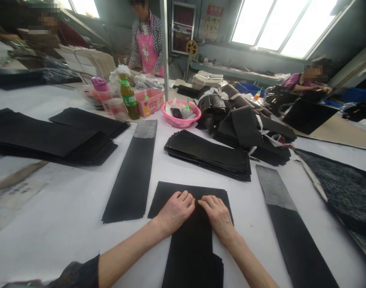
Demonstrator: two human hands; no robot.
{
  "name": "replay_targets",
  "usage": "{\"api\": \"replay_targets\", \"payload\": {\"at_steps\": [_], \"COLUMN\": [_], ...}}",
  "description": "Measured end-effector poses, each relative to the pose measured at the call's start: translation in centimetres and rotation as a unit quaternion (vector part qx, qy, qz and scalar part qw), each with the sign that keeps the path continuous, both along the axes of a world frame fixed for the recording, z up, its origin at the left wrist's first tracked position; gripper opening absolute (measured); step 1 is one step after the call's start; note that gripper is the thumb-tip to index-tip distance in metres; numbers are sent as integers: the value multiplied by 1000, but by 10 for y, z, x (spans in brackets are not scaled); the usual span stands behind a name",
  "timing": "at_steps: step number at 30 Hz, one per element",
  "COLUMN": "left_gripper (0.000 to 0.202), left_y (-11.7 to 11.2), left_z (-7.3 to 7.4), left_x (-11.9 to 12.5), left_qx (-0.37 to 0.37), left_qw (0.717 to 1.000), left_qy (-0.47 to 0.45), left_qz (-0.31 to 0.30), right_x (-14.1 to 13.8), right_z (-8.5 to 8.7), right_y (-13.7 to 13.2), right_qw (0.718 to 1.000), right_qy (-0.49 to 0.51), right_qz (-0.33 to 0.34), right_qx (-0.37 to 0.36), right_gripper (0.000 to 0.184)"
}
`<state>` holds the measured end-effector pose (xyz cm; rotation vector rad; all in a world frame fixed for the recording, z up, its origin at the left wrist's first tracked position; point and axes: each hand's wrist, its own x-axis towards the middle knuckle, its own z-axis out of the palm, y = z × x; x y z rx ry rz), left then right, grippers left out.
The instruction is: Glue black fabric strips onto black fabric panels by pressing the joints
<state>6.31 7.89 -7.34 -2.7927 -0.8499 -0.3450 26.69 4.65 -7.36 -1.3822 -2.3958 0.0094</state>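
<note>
My left hand (178,211) and my right hand (216,214) meet, fingers curled and pressed together, at the far end of a black strip (190,256) running toward me. That end lies over a wider black sheet (168,196) placed crosswise, and both hands pinch at the overlap. Thumbs and the gripped edge are mostly hidden. To the left lies a flat black strip (129,180) with a greyish far end. Another such strip (297,236) lies on the right. Just beyond my hands sits a stack of black pieces (207,154).
Large black stacks (48,136) cover the table's left side, near a wooden-handled tool (21,175). Farther back are a green-labelled bottle (129,96), a pink basket (150,102), a pink basin (180,121) and bundled dark pieces (245,124). Co-workers stand or sit beyond.
</note>
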Motion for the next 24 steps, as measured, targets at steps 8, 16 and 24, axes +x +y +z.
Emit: {"api": "replay_targets", "payload": {"at_steps": [8,16,24], "left_gripper": [31,34,38], "left_y": [-1,0,-1], "left_z": [-2,-1,2], "left_x": [-1,2,4], "left_qx": [-1,-15,-12], "left_qw": [1000,1000,1000], "left_qy": [-4,0,29], "left_qz": [7,0,-4], "right_x": [5,-3,13], "right_z": [1,2,6], "right_y": [0,-3,0], "right_qw": [1000,999,999], "right_qy": [-6,-18,-28], "right_qz": [2,2,23], "right_qx": [12,30,30], "right_gripper": [18,20,19]}}
